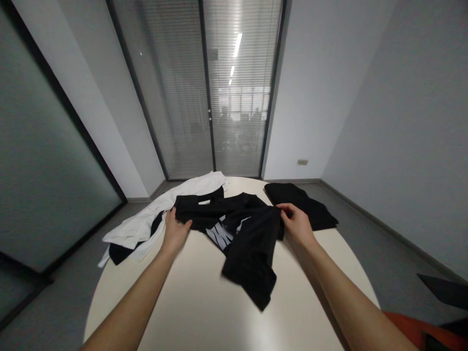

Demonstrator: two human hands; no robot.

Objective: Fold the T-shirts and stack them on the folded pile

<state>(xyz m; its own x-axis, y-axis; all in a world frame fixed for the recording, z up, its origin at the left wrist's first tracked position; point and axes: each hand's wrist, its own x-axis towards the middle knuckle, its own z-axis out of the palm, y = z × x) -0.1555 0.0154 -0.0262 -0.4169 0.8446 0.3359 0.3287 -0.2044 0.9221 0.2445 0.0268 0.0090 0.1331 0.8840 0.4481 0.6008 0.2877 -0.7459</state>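
Observation:
A black T-shirt (252,234) with a grey-and-white print stretches between my two hands above the table. My right hand (297,225) pinches its right end between thumb and fingers. My left hand (177,231) grips the left end, with the thumb spread along the near edge and the other fingertips partly hidden at the cloth. One loose part of the shirt hangs toward me over the tabletop, slightly blurred. Whether the far side of the shirt rests on the table is hard to make out.
The round, cream table (204,302) carries white clothing (164,209) mixed with dark cloth at the left. Folded black clothing (303,202) lies at the right rim. Behind are a glass partition with blinds (183,107) and walls. A red-orange object (413,329) stands at lower right.

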